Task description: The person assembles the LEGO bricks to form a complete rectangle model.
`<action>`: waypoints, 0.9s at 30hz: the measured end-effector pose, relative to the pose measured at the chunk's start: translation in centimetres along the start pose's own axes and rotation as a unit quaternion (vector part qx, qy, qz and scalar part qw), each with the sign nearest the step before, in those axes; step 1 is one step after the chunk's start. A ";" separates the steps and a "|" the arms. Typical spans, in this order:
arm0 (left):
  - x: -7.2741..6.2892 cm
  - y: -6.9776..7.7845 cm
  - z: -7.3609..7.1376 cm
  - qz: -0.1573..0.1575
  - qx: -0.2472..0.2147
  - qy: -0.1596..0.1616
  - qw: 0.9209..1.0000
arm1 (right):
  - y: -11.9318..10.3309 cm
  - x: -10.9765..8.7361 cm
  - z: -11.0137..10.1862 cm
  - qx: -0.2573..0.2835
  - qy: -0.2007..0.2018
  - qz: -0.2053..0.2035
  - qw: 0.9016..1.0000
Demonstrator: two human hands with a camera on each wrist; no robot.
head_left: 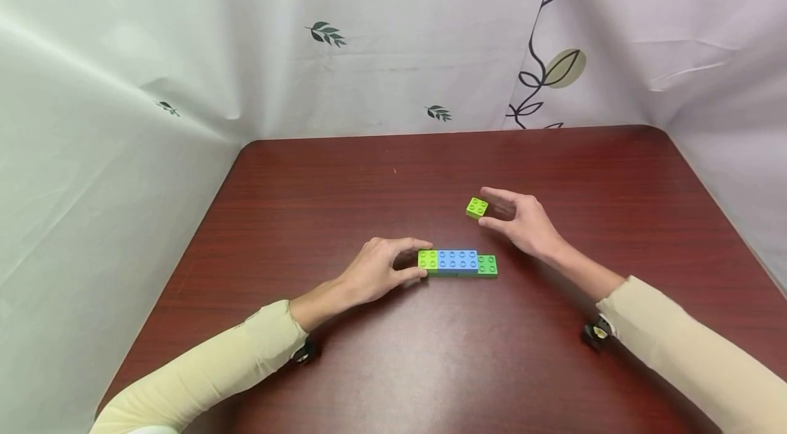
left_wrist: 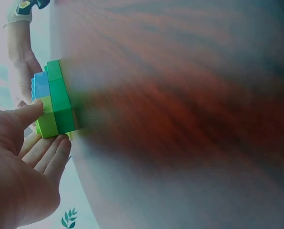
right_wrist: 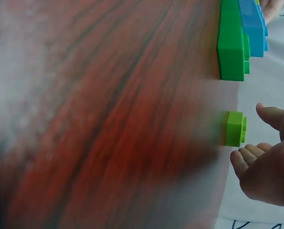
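Observation:
My left hand pinches the left end of a low row of toy building bricks, thumb on the near side and fingers on the far side. On top of that row sit a lime brick and a longer blue brick. Under them runs a green layer, whose studs show at the right end. Farther back lies a loose lime brick with studs up. Around its right side my right hand holds thumb and fingers apart; a gap shows between them and the brick in the right wrist view.
All the bricks rest on a dark red wooden table. Pale sheeting with leaf prints hangs behind the table's far edge and along its sides.

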State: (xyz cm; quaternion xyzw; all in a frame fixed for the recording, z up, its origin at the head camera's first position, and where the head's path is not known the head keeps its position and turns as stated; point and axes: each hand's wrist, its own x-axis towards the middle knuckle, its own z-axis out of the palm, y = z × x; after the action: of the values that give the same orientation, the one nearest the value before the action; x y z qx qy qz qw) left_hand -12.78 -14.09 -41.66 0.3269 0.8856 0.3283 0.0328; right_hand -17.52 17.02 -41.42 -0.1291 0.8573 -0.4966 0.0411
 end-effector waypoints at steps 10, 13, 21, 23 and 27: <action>0.1 0.1 0.1 -0.002 -0.004 0.001 1.000 | 0.5 0.8 0.3 0.055 0.008 0.015 0.998; 0.1 0.1 0.0 -0.004 -0.004 0.001 1.000 | 0.7 1.0 0.4 0.054 0.012 0.013 0.998; 0.1 0.2 0.0 -0.007 -0.001 0.000 1.000 | 0.8 1.2 1.0 0.004 0.033 0.016 0.999; 0.1 0.2 0.0 -0.008 -0.001 0.000 1.000 | 0.8 1.3 1.1 -0.008 0.038 0.018 0.999; 0.1 0.2 0.0 -0.011 -0.004 -0.002 1.000 | 0.8 1.5 1.1 -0.018 0.047 0.025 0.998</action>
State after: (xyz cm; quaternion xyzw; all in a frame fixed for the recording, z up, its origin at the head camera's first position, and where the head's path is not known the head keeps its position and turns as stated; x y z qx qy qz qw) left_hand -12.75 -13.92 -41.52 0.3182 0.8877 0.3303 0.0397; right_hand -18.84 16.04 -42.56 -0.0845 0.8701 -0.4854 0.0108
